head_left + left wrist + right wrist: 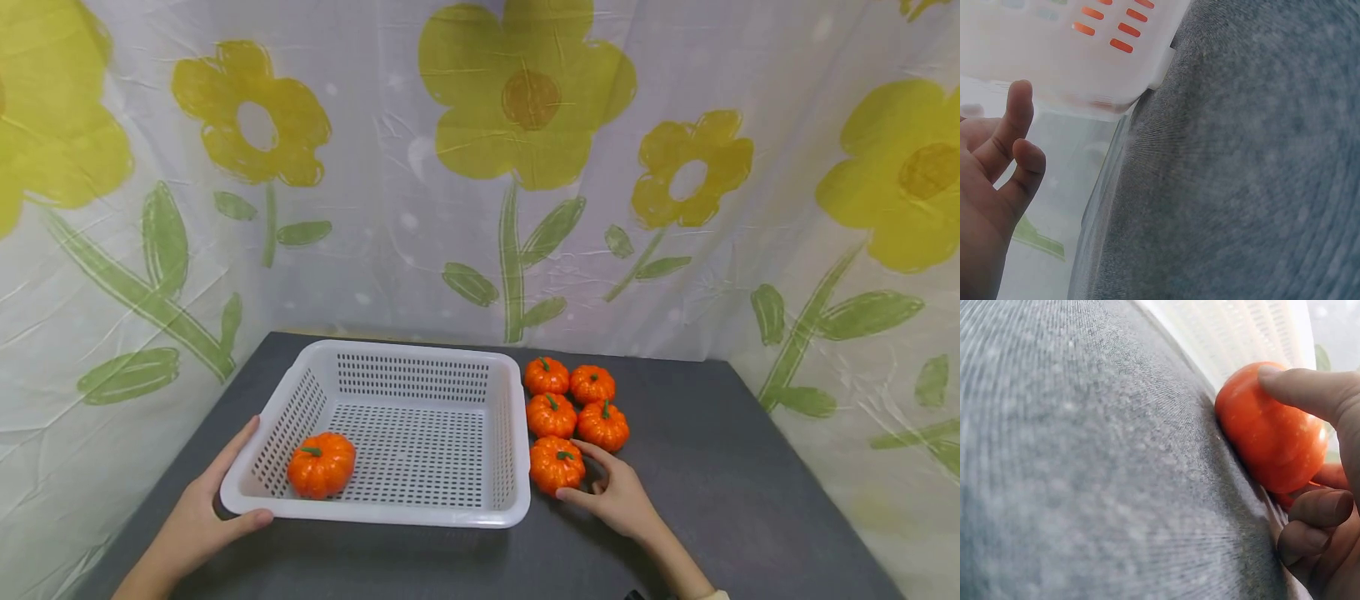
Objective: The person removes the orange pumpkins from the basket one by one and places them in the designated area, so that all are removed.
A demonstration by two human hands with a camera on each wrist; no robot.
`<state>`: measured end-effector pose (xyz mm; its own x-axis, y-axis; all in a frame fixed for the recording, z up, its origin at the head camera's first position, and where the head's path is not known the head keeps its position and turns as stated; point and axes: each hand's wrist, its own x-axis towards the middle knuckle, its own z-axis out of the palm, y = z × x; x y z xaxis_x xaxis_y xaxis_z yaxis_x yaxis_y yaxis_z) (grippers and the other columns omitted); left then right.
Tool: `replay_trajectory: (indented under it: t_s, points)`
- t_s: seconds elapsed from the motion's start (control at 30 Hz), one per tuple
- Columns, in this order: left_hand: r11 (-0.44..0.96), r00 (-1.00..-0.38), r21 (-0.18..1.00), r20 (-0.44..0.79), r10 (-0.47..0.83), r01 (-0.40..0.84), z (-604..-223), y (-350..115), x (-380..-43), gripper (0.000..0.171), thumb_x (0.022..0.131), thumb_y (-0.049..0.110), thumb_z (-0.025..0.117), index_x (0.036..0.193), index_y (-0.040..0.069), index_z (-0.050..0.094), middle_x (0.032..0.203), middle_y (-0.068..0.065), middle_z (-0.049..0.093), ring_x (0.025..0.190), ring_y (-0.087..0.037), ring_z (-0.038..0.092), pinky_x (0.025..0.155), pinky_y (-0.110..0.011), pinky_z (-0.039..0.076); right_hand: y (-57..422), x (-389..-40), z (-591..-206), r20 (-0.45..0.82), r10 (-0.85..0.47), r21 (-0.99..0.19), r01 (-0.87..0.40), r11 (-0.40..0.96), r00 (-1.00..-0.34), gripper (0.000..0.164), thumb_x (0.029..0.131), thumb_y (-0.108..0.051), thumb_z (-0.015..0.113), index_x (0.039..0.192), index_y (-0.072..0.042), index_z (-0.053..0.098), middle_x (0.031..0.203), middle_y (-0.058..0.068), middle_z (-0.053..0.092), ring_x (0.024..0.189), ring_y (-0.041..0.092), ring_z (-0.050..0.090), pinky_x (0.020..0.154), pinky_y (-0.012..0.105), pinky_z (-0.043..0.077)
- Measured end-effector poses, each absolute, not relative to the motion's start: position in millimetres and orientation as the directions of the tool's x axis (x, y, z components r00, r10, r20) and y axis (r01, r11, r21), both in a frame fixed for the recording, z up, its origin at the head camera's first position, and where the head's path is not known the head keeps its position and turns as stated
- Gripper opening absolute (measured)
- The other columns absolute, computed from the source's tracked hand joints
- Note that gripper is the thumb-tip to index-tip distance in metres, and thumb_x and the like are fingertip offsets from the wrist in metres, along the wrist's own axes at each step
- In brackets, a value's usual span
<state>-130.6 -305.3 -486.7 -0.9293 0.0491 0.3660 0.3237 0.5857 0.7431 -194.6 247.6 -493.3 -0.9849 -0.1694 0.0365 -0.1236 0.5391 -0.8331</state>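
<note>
The left hand (pixel 197 512) is grasping the basket (pixel 420 517) corner. The right hand (pixel 618 498) is closing its grip on the nearest pumpkin (pixel 556 464) on the table (pixel 750 500).

Open desk (pixel 750 467) lies right of the pumpkin cluster (pixel 573 408) — room for a hand there. Leftward, the white basket (pixel 420 367) wall stands just beside the pumpkins; the curtain (pixel 450 208) closes off the back and sides.

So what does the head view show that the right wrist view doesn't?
Only the head view shows the left hand holding the white basket at its near-left corner, one pumpkin inside, and four more pumpkins behind. Only the right wrist view shows the fingertips curled against the pumpkin. Both show the right hand on the nearest pumpkin and the grey tabletop.
</note>
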Motion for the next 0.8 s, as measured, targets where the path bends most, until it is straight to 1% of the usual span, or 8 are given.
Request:
replay_trajectory:
  t_s: [0.1,0.2,0.33,0.4,0.47,0.53,0.7,0.8]
  points:
    - [0.581,-0.927,0.743,0.373,0.051,0.331,-486.5,-304.9,-130.0,0.114,0.076,0.011,0.089,0.17,0.026,0.026,0.151,0.045,0.029,0.12,0.02,0.038,0.098,0.001,0.023,247.6,-195.0,-493.7,0.03,-0.174,-0.831,-0.121,0.543,-0.984,0.078,0.08,-0.027,0.095,0.149,-0.013,0.06,0.097,0.006,0.066,0.042,0.005,0.03,0.046,0.02,0.031]
    - [0.579,-0.929,0.747,0.368,0.05,0.327,-484.9,-304.8,-129.5,0.114,0.077,0.011,0.089,0.17,0.027,0.025,0.151,0.045,0.029,0.12,0.019,0.039,0.097,0.001,0.024,248.2,-195.2,-493.2,0.019,-0.182,-0.833,-0.116,0.541,-0.983,0.08,0.08,-0.029,0.094,0.15,-0.012,0.058,0.067,-0.002,0.048,0.042,0.005,0.029,0.046,0.02,0.031]
    - [0.588,-0.934,0.746,0.355,0.045,0.312,-483.4,-305.1,-129.8,0.114,0.078,0.012,0.089,0.171,0.028,0.024,0.15,0.046,0.028,0.119,0.019,0.038,0.097,0.0,0.024,248.9,-194.7,-491.7,0.025,-0.19,-0.845,-0.122,0.521,-0.982,0.081,0.081,-0.028,0.094,0.152,-0.012,0.057,0.057,-0.004,0.034,0.042,0.004,0.029,0.045,0.02,0.031]
    - [0.59,-0.935,0.746,0.352,0.043,0.308,-483.4,-305.2,-129.8,0.114,0.078,0.013,0.089,0.171,0.029,0.024,0.15,0.047,0.028,0.119,0.02,0.038,0.096,0.001,0.024,248.6,-194.0,-490.8,0.052,-0.191,-0.853,-0.143,0.502,-0.98,0.08,0.081,-0.027,0.094,0.151,-0.012,0.057,0.066,-0.002,0.051,0.042,0.004,0.029,0.044,0.022,0.032]
    - [0.587,-0.933,0.747,0.356,0.045,0.313,-483.5,-305.2,-129.8,0.114,0.078,0.013,0.089,0.171,0.028,0.024,0.15,0.046,0.028,0.12,0.02,0.038,0.097,0.001,0.024,248.3,-193.8,-489.9,0.076,-0.185,-0.856,-0.159,0.491,-0.98,0.08,0.08,-0.026,0.094,0.15,-0.012,0.058,0.072,0.005,0.056,0.042,0.002,0.029,0.044,0.021,0.032]
    - [0.581,-0.932,0.749,0.361,0.047,0.319,-483.6,-305.0,-129.6,0.114,0.078,0.012,0.088,0.171,0.028,0.025,0.151,0.046,0.028,0.121,0.02,0.037,0.097,0.001,0.023,247.8,-193.6,-488.4,0.101,-0.179,-0.858,-0.177,0.483,-0.979,0.079,0.08,-0.025,0.094,0.149,-0.012,0.059,0.096,0.01,0.068,0.042,0.002,0.029,0.044,0.022,0.033]
    - [0.582,-0.935,0.751,0.353,0.045,0.311,-484.4,-304.7,-130.0,0.113,0.079,0.012,0.088,0.171,0.028,0.024,0.151,0.046,0.027,0.122,0.021,0.035,0.098,0.001,0.022,247.1,-194.4,-484.7,0.132,-0.168,-0.858,-0.198,0.474,-0.977,0.078,0.08,-0.023,0.094,0.149,-0.012,0.059,0.134,0.012,0.068,0.042,0.001,0.029,0.043,0.022,0.033]
    - [0.585,-0.937,0.751,0.347,0.043,0.306,-484.5,-305.4,-130.2,0.113,0.079,0.012,0.088,0.171,0.029,0.024,0.15,0.046,0.028,0.122,0.021,0.036,0.097,0.001,0.023,246.1,-195.4,-482.0,0.158,-0.167,-0.859,-0.219,0.462,-0.973,0.076,0.081,-0.021,0.093,0.148,-0.011,0.059,0.134,0.012,0.068,0.041,0.0,0.03,0.043,0.022,0.034]
